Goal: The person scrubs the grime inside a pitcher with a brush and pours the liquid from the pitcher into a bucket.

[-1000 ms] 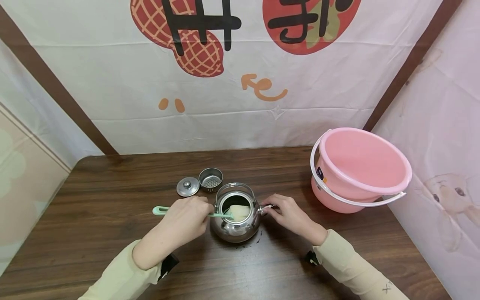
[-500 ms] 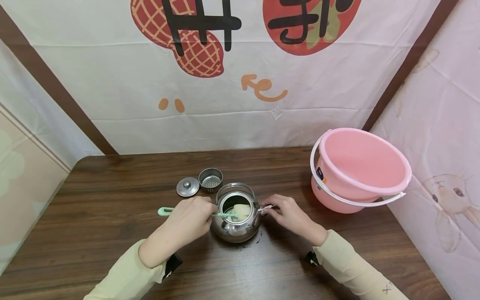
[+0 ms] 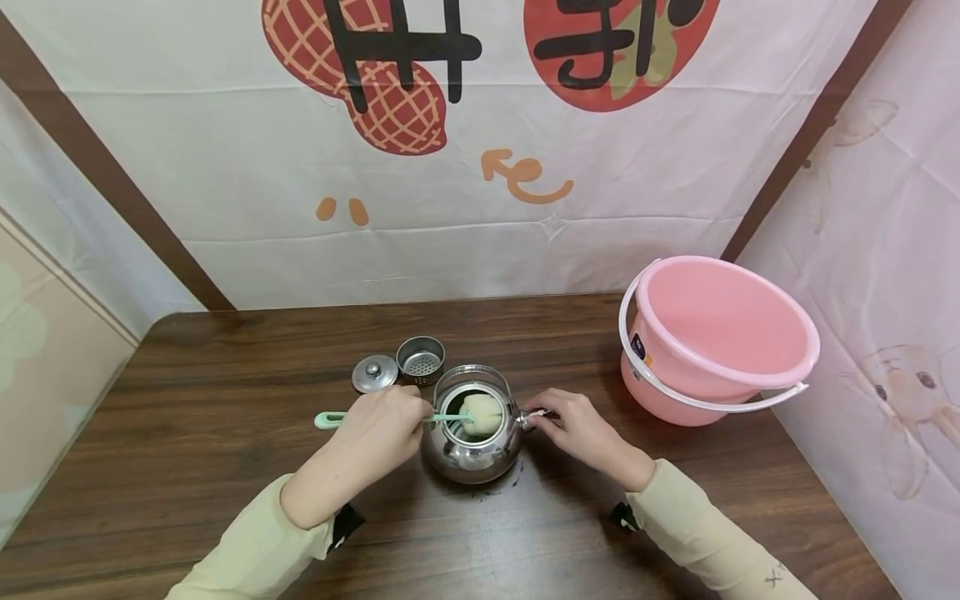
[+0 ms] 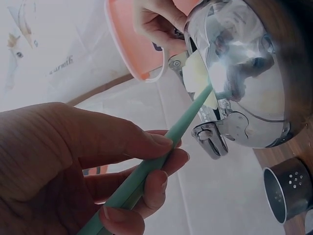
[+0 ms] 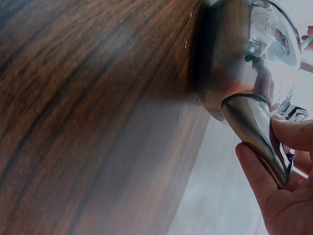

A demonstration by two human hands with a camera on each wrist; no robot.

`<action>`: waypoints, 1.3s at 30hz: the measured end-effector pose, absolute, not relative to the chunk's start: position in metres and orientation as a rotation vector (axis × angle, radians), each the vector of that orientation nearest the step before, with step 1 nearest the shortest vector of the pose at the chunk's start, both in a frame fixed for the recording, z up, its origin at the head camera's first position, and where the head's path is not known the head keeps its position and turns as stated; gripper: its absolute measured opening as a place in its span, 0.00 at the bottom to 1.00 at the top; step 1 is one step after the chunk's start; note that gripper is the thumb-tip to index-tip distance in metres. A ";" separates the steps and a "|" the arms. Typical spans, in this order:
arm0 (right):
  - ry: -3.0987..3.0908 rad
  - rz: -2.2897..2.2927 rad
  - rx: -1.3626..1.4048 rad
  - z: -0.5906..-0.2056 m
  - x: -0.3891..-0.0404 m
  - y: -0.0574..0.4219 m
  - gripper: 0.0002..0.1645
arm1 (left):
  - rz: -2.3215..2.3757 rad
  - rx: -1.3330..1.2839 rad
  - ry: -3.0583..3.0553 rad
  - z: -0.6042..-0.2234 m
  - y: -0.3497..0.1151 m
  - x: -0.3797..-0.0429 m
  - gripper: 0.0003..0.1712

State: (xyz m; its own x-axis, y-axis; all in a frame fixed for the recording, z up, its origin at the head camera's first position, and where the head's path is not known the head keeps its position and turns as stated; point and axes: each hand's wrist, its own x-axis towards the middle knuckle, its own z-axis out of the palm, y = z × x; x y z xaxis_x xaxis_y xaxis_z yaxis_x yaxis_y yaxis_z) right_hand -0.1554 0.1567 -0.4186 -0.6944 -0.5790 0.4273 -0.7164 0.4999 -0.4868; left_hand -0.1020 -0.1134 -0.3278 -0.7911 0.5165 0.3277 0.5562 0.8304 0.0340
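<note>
A stainless steel teapot [image 3: 471, 468] stands lidless on the table with its hoop handle raised at the far side of the mouth. My left hand [image 3: 378, 432] pinches the green handle [image 4: 146, 169] of a sponge brush between thumb and fingers. The brush's pale sponge head [image 3: 482, 414] sits in the teapot's mouth, its lower part hidden inside. At the other side, my right hand [image 3: 581, 429] holds the teapot's spout [image 5: 254, 129], thumb on one side and fingers on the other.
Behind the teapot to the left lie a metal lid [image 3: 375, 374] and a perforated strainer cup [image 3: 422, 362]. A pink bucket [image 3: 697, 408] with a white handle stands at the right of the wooden table [image 3: 187, 433]. A printed cloth [image 3: 375, 267] hangs behind.
The sponge head has shifted slightly and turned within the teapot's mouth, and my left hand has moved a little to the right. The right hand stays on the spout.
</note>
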 end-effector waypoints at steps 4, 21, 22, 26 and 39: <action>-2.543 0.967 1.108 -0.419 -0.156 0.157 0.08 | -0.181 -0.790 -2.714 -0.328 -0.114 -0.102 0.11; -2.545 0.971 1.102 -0.417 -0.156 0.157 0.07 | -0.140 -0.712 -2.737 -0.323 -0.116 -0.099 0.12; -2.546 0.974 1.102 -0.417 -0.156 0.157 0.07 | -0.135 -0.709 -2.743 -0.323 -0.116 -0.099 0.11; -2.555 0.981 1.104 -0.417 -0.156 0.157 0.07 | -0.112 -0.706 -2.752 -0.320 -0.118 -0.097 0.10; -2.577 0.987 1.086 -0.419 -0.156 0.157 0.07 | -0.104 -0.708 -2.734 -0.315 -0.119 -0.092 0.12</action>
State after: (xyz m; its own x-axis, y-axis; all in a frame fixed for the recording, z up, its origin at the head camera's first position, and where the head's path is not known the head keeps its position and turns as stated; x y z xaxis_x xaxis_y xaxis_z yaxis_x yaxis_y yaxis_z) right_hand -0.1561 0.1575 -0.4191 -0.7185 -0.5733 0.3938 -0.6897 0.5141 -0.5099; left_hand -0.0922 -0.1188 -0.3154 -0.8283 0.4611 0.3183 0.4840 0.8750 -0.0081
